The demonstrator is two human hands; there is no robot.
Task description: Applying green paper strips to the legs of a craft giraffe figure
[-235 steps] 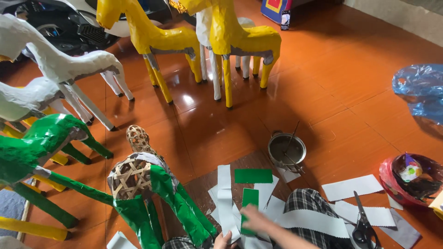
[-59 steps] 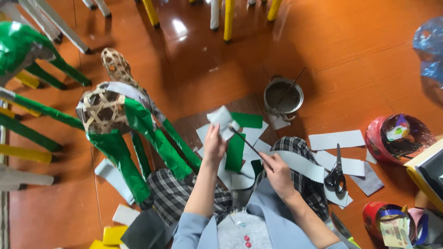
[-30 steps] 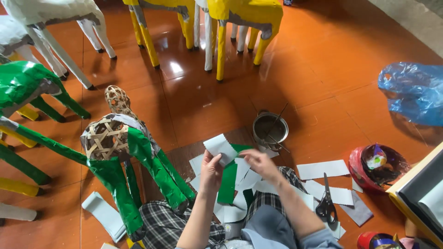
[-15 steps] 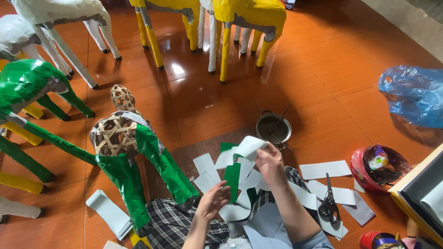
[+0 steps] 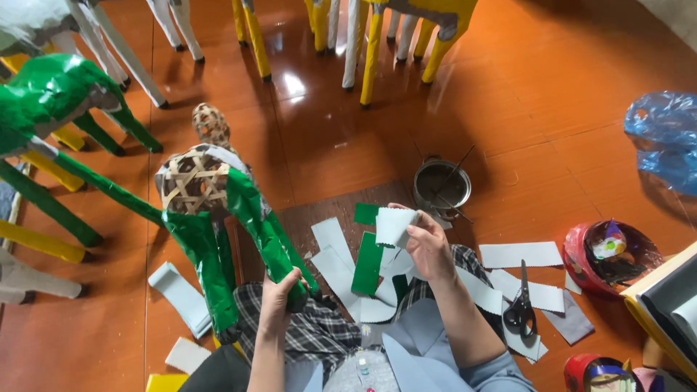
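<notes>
Woven animal frame (image 5: 196, 181): bamboo lattice body, partly wrapped in green foil, standing on the floor (image 5: 552, 109) left of the hands. Long axis runs from the small woven head, which points away from the person, down to the green legs nearest the person.

Left hand (image 5: 279, 290): fingers closed around the lower end of one green leg (image 5: 268, 239); the leg slants down and toward the person.

Right hand (image 5: 428, 243): pinching a white paper strip (image 5: 394, 226) between thumb and fingers, held up above the lap; strip curls, short edge upward.

Beneath the hands: loose white strips (image 5: 335, 265) and green strips (image 5: 369, 263), long axes mostly running away from the person.

Beyond the right hand: round metal pot (image 5: 441, 185) with thin sticks leaning in it; contents hard to make out.

Right of the right hand: black scissors (image 5: 521, 308) on white strips, blades pointing away; red bowl (image 5: 610, 258) with small items, unclear; blue plastic bag (image 5: 664, 138), cut off at the edge.

Far side and left: yellow, white and green animal figures (image 5: 51, 94), mostly cut off, legs only.
</notes>
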